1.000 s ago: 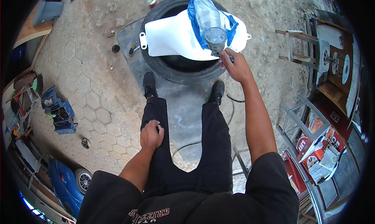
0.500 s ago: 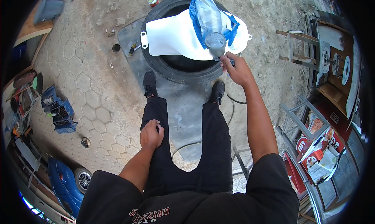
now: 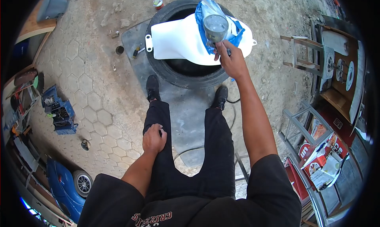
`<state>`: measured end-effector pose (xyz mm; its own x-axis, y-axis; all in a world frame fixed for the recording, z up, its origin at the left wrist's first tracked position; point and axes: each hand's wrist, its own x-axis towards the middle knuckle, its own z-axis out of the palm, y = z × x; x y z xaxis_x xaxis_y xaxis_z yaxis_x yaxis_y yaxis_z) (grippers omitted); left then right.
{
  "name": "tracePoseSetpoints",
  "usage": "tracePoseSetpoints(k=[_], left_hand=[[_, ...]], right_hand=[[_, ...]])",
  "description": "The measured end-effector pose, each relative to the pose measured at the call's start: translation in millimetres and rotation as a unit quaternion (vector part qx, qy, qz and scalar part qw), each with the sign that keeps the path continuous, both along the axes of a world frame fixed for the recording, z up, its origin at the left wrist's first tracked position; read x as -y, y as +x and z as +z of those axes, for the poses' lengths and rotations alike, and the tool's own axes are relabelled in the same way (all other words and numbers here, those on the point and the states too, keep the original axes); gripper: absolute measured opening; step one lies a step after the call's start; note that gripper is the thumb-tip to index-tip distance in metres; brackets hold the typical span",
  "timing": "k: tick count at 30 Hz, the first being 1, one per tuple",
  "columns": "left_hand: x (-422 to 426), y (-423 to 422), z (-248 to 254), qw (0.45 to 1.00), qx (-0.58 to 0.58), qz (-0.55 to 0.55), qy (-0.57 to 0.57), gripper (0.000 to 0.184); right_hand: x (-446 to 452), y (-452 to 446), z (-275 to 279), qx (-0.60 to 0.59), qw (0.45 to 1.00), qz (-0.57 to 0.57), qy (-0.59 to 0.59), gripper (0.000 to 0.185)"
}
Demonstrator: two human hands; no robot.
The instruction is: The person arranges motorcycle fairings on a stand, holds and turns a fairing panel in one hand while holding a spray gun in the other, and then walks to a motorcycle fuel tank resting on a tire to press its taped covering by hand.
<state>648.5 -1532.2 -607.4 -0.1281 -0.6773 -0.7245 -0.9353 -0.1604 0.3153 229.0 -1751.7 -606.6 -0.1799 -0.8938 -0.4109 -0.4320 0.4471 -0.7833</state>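
Note:
My right hand (image 3: pixel 230 59) is closed around the handle of a spray gun (image 3: pixel 216 26), whose round translucent cup faces up at me. The gun is held above a smooth white panel (image 3: pixel 172 39) with a small holed tab at either end. Blue and clear plastic wrapping (image 3: pixel 206 6) covers part of the panel, partly behind the cup. Beneath the panel, a black tire (image 3: pixel 190 81) lies flat on the ground. My left hand (image 3: pixel 153 138) rests on my thigh, thumb apart from the fingers, with nothing visible in it.
A dark hose (image 3: pixel 234 120) runs over the ground by my right foot. A small tin (image 3: pixel 158 3) and a screwdriver (image 3: pixel 136 52) lie near the tire. On the left are a blue toolbox (image 3: pixel 59 112) and a blue car (image 3: pixel 63 183); metal frames (image 3: pixel 306 116) stand at right.
My right hand has moved the spray gun up and slightly left in view, farther over the wrapped part of the panel. The left hand stays on the thigh.

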Motion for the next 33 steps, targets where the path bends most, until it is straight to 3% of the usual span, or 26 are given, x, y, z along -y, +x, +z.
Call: tracePoseSetpoints(k=[3, 15, 24, 30, 33], left_hand=[[0, 2, 0, 1.000, -0.007, 0.002, -0.002, 0.021], [-2, 7, -4, 1.000, -0.017, 0.007, -0.010, 0.020], [1, 9, -4, 1.000, -0.023, 0.010, -0.015, 0.020], [3, 8, -3, 1.000, -0.015, 0.009, -0.004, 0.021], [5, 9, -3, 1.000, -0.014, 0.007, -0.001, 0.021]], right_hand=[[15, 11, -12, -0.015, 0.998, -0.037, -0.050, 0.063], [23, 17, -2, -0.042, 0.998, 0.012, 0.036, 0.069], [35, 17, -8, -0.072, 0.996, -0.045, 0.009, 0.068], [22, 20, -3, -0.070, 0.997, -0.008, 0.030, 0.063], [15, 20, -4, -0.062, 0.998, -0.008, 0.018, 0.071]])
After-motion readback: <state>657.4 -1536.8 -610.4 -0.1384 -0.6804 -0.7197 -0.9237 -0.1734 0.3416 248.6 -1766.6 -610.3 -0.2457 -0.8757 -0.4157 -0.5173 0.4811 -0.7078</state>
